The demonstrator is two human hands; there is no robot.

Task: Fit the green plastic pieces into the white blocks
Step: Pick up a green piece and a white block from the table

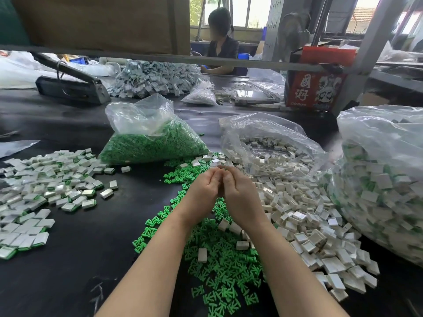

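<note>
My left hand (203,191) and my right hand (240,193) meet above the table's middle, fingers curled toward each other. A small pale piece (225,168) shows at their fingertips; what exactly each hand holds is hidden. Loose green plastic pieces (219,259) lie spread under and in front of my wrists. Empty white blocks (304,220) lie heaped to the right. Fitted white blocks with green edges (45,191) cover the table at the left.
A clear bag of green pieces (151,143) stands behind the hands. An open bag of white blocks (274,147) and a big bag of fitted blocks (384,179) sit at the right. A person (222,42) sits across the black table (80,259). A red box (315,85) stands far right.
</note>
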